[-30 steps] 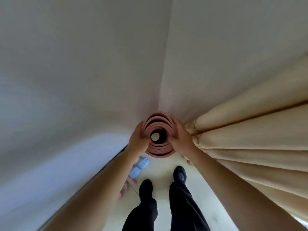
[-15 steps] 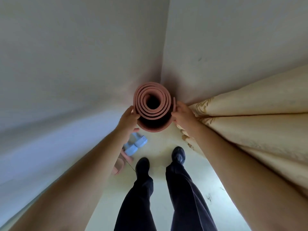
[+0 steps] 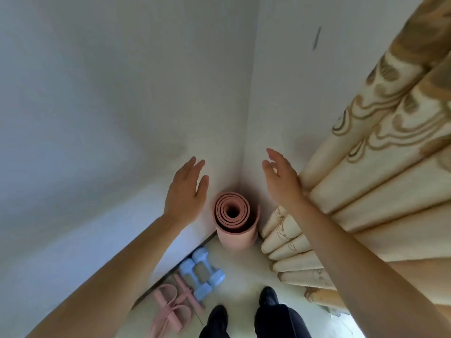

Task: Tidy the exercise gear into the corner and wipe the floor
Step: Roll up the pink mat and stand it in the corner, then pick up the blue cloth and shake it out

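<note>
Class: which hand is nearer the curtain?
Right. The right hand hovers beside the curtain; the left hand hovers across the corner, beyond the rolled mat.

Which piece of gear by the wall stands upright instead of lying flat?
The rolled pink mat, standing on end in the corner. The blue dumbbells and the pink pull band lie flat on the floor.
</note>
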The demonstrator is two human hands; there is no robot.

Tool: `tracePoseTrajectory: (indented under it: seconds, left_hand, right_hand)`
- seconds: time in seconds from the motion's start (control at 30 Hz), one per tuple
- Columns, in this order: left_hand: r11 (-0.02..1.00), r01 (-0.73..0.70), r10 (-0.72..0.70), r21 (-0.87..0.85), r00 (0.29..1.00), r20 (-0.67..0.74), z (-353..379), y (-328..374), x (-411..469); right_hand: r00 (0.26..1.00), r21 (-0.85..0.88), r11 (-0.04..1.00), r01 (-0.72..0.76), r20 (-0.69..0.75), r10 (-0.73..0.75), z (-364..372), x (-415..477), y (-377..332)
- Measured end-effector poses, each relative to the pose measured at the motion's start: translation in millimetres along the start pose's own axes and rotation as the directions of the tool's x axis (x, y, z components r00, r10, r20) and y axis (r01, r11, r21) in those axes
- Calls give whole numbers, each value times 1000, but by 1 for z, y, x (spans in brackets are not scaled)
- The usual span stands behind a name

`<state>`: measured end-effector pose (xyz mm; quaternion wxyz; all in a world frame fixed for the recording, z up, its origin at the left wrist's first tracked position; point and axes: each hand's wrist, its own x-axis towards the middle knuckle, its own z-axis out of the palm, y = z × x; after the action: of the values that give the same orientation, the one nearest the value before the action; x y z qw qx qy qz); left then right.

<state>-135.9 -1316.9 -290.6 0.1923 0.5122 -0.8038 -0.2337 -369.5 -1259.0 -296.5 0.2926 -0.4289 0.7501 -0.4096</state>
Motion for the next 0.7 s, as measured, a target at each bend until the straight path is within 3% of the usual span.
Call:
tracePoseTrajectory:
  seconds: [0.1, 0.2, 0.3, 0.43, 0.57, 0.7]
  left_hand:
    - [940, -201, 266, 274, 937, -227, -66, 21, -23]
    - [867, -113, 322, 485, 870, -374, -125, 33, -49]
    - [818, 133, 228, 559, 818, -528, -169, 46, -88]
    - [772, 443, 32, 455, 689, -724, -193, 63, -168]
    - [631, 646, -103, 429, 618, -780, -196, 75, -269]
    - [454, 776, -144, 437, 548, -824, -224, 87, -387]
  right_hand:
    - [950, -222, 931, 289, -52, -307, -27, -19, -52]
    - [851, -345, 811, 473, -58, -521, -35, -24, -98]
    - [710, -348, 669, 657, -13, -704, -27, -30, -134]
    - [527, -248, 490, 836, 111, -843, -2, -53, -161]
    - [308, -97, 294, 951, 212, -928, 43, -98, -179]
    - [149, 77, 175, 982, 268, -952, 98, -187, -222]
